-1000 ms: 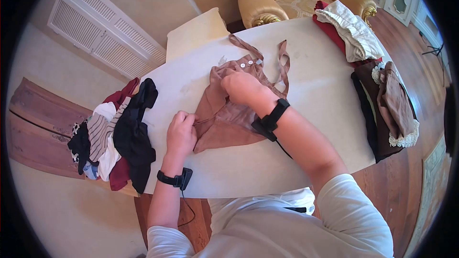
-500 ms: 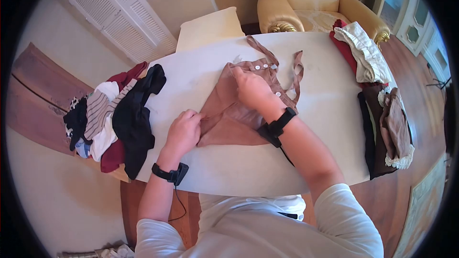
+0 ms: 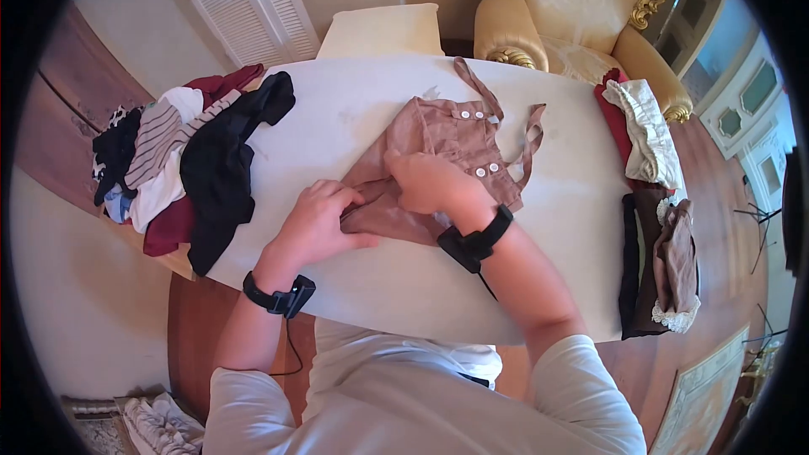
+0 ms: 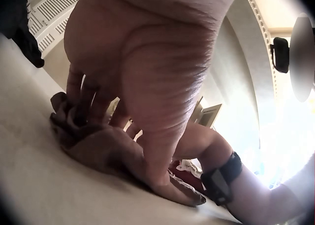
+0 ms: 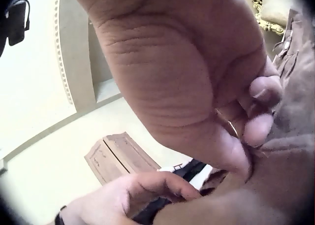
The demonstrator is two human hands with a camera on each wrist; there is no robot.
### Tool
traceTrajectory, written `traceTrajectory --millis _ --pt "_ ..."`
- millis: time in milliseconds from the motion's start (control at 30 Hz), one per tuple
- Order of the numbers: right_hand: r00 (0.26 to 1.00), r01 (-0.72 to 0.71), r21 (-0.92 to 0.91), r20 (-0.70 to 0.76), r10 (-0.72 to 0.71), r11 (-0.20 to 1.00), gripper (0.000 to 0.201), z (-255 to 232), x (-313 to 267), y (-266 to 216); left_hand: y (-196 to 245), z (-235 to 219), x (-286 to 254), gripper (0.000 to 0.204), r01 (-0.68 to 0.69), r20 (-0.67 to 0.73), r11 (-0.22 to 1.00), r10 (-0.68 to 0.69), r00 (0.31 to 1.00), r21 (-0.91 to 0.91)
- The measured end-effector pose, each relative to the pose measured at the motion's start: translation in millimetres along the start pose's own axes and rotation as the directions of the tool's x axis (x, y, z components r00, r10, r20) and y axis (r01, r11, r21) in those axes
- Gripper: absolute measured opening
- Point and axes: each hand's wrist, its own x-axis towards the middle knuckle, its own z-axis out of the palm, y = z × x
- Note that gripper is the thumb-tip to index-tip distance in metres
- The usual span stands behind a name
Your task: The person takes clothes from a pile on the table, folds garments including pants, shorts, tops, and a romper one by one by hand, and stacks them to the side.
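A brown garment with two long straps and white buttons lies spread on the pale table. My left hand rests on its near left part, the thumb held well apart from the fingers. In the left wrist view those fingers reach down, fairly straight, onto the bunched cloth. Over the middle of the garment, my right hand pinches a fold. Its thumb and curled fingers meet at the cloth in the right wrist view.
At the table's left end lies a loose heap of clothes, with a black garment and a striped one. Folded white cloth and a lace-trimmed brown pile line the right edge. A gold armchair stands beyond.
My left thumb has spread away from the fingers, loosening the earlier pinch at the garment's left edge. My right hand has moved from near the garment's top down to its middle. The head view has shifted.
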Motion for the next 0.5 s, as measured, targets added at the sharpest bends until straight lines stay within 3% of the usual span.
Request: traceTrajectory --millis 67,100,167,200,267,333,400,500 --pt "0.996 0.086 0.171 -0.02 -0.084 0.981 0.04 -9.0 0.3 8.2 -1.7 2.8 -4.2 0.039 0.02 0.017 0.999 -0.021 1.0 0.032" --pt "0.996 0.09 0.165 -0.013 -0.089 0.982 0.04 -17.9 -1.7 11.1 -5.2 5.2 -5.9 0.039 0.026 0.009 0.999 -0.026 1.0 0.027" --pt "0.98 0.193 0.315 -0.117 -0.164 0.929 0.039 -40.1 -9.4 15.9 -14.7 10.8 -9.2 0.03 -0.019 -0.086 0.998 0.024 0.996 0.054" --pt "0.979 0.196 0.312 -0.111 -0.169 0.93 0.039 -44.7 -11.6 20.4 -17.4 11.0 -10.5 0.03 -0.013 -0.091 0.999 0.018 0.996 0.052" --pt "0.995 0.073 0.331 -0.084 -0.048 0.941 0.038 -51.9 -16.3 28.9 -21.4 11.5 -12.1 0.024 0.032 -0.151 0.996 -0.02 0.988 0.078" --pt "0.999 -0.004 0.329 -0.042 0.019 0.944 0.038 -50.7 -18.1 34.8 -26.2 13.8 -13.3 0.021 0.054 -0.167 0.997 -0.045 0.985 0.046" --pt "0.999 -0.047 0.092 -0.014 0.048 0.995 0.038 -41.2 -12.5 42.7 -35.6 19.0 -12.4 0.019 0.067 -0.183 0.998 -0.063 0.981 0.02" --pt "0.993 -0.113 0.031 0.021 0.113 0.993 0.04 -32.6 -7.2 40.9 -46.0 27.5 -11.0 0.017 0.123 -0.205 0.992 -0.129 0.97 -0.043"
